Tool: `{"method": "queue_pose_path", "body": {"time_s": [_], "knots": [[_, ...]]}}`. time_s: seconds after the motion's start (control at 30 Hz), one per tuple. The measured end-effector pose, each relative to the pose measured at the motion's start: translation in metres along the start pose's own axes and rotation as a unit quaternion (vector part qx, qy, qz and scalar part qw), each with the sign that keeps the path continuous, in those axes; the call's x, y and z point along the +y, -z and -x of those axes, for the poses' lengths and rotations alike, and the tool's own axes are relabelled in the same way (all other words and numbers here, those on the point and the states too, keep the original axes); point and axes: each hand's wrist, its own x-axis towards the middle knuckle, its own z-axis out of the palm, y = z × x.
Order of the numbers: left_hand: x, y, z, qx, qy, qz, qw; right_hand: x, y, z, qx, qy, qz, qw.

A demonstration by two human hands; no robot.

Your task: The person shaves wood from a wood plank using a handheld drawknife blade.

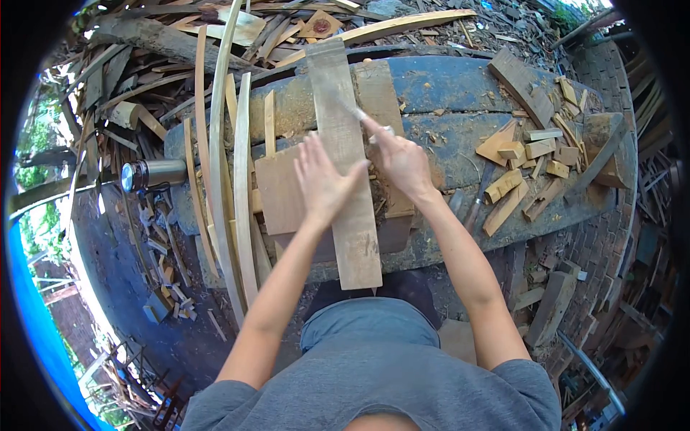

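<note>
A long weathered wooden plank (348, 208) lies lengthwise in front of me, its near end reaching past the bench edge. My left hand (325, 179) rests flat across it, fingers stretched and thumb spread, holding nothing. Closed beside the plank's right edge, my right hand (405, 165) grips a small slim tool (357, 113) with a pale tip that meets the plank. My forefinger lies along the tool; blur and my fingers hide its exact kind. Under the plank are a square brown board (279, 192) on the left and another board (381, 90) on the right.
Long curved wood strips (218, 144) stand across the bench's left side, near a metal flask (154, 174). Wood offcuts (510, 151) and a handsaw (600, 161) lie on the blue-grey workbench (449, 86) at right. Scrap wood (144, 43) is piled beyond.
</note>
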Motion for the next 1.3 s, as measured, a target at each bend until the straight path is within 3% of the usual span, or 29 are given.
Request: {"method": "queue_pose_path", "body": {"time_s": [0.07,0.13,0.27,0.33,0.4,0.47,0.53,0.6,0.7,0.83,0.9,0.93,1.0,1.13,1.23,1.3], "knots": [[0.012,-0.009,0.012,0.007,-0.019,-0.062,0.998,-0.001,0.008,0.011,0.071,-0.036,-0.101,0.992],[0.020,-0.015,0.010,0.046,-0.017,-0.078,0.996,-0.005,0.020,0.025,0.081,-0.063,-0.102,0.989],[0.026,-0.009,0.007,0.018,-0.012,-0.030,0.999,-0.004,0.034,0.052,0.125,-0.065,-0.117,0.983],[0.025,-0.008,0.014,0.030,-0.040,-0.026,0.998,0.005,0.038,0.060,0.154,-0.064,-0.128,0.978],[0.026,-0.009,0.021,0.053,-0.092,-0.028,0.994,0.015,0.043,0.072,0.241,-0.033,-0.118,0.963],[0.030,-0.010,0.020,0.028,-0.115,-0.067,0.991,0.023,0.054,0.087,0.252,-0.051,-0.113,0.960],[0.035,-0.004,0.017,0.005,-0.135,-0.110,0.985,0.025,0.067,0.106,0.198,-0.140,-0.111,0.964],[0.037,0.005,0.007,-0.071,-0.101,-0.105,0.987,0.029,0.056,0.112,0.215,-0.132,-0.116,0.961],[0.036,0.005,0.009,-0.065,-0.109,-0.121,0.985,0.023,0.040,0.122,0.214,-0.110,-0.088,0.967],[0.014,0.000,0.013,-0.064,-0.131,-0.079,0.986,0.007,0.023,0.118,0.121,-0.099,0.012,0.988],[0.004,0.002,0.009,0.089,-0.187,0.054,0.977,0.000,0.021,0.116,0.075,-0.073,0.069,0.992],[0.002,0.007,0.004,0.086,-0.185,0.056,0.977,-0.002,0.022,0.115,0.072,-0.075,0.071,0.992],[-0.007,0.016,-0.011,0.015,-0.253,-0.065,0.965,-0.006,0.023,0.114,0.044,-0.068,0.106,0.991],[-0.016,0.015,-0.031,-0.036,-0.277,-0.179,0.943,-0.006,0.031,0.112,0.018,-0.059,0.131,0.989],[-0.020,0.019,-0.024,0.025,-0.307,-0.192,0.932,-0.010,0.035,0.117,0.005,-0.047,0.157,0.986],[-0.025,0.016,-0.021,0.014,-0.309,-0.187,0.932,-0.016,0.035,0.124,-0.009,-0.059,0.170,0.984]]}}
